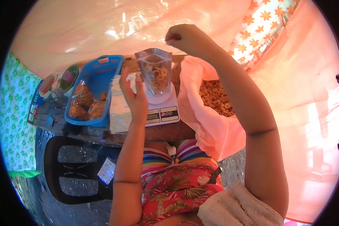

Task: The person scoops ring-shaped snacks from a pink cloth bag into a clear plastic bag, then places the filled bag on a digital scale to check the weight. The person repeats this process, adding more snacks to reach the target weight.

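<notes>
A clear stand-up zip pouch [157, 73], partly filled with ring-shaped snack chips, stands upright on the round platform of a white digital kitchen scale [173, 103]. To its left, my left hand [135, 94] is raised with thumb and fingers apart; its thumb is close to the pouch, and whether they touch is unclear. Above and to the right of the pouch's top, my right hand [188, 39] is held with fingers curled together. Something dark shows in the curl, but whether it is a chip or shadow is unclear. Many loose brown chips [214, 97] lie in a pink cloth [193, 99] on the right.
On the left, a blue plastic basket [87, 123] holds several bagged snacks [83, 96]. Flat clear plastic bags [120, 114] are stacked between basket and scale. Tubs [69, 77] stand farther left. A black plastic chair [52, 169] with a small packet [106, 171] is beside me.
</notes>
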Available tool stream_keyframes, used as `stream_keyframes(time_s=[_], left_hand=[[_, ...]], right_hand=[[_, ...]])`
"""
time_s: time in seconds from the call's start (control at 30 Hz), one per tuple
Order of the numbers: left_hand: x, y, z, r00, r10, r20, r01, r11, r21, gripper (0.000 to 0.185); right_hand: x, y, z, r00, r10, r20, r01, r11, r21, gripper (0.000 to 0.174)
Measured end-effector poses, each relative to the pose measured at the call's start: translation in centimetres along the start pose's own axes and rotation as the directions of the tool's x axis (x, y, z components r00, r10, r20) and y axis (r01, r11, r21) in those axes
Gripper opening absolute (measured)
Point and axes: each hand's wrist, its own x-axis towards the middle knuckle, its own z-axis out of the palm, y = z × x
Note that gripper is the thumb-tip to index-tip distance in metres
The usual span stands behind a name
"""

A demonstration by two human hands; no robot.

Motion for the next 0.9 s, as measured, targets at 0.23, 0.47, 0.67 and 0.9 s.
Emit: stream_keyframes(time_s=[0.23,0.47,0.67,0.9], left_hand=[[-4.5,2.1,2.6,0.885,0.390,0.254,-0.425,0.899,0.102,0.038],[-9.1,3.4,8.4,0.702,0.291,0.649,-0.439,0.895,0.073,0.025],[-8.8,3.0,8.1,0.680,0.287,0.675,-0.466,0.879,0.095,0.021],[-9.1,2.8,8.3,0.700,0.293,0.652,-0.433,0.899,0.061,0.021]], right_hand=[[-10.2,5.6,0.1,0.660,0.560,0.501,-0.564,0.810,-0.161,0.020],[-16.6,9.1,7.2,0.749,0.145,0.646,-0.083,0.989,-0.125,0.033],[-20.1,9.0,3.2,0.779,0.163,0.605,-0.105,0.986,-0.131,0.025],[-19.4,9.9,-5.2,0.725,0.536,0.433,-0.561,0.824,-0.081,0.024]])
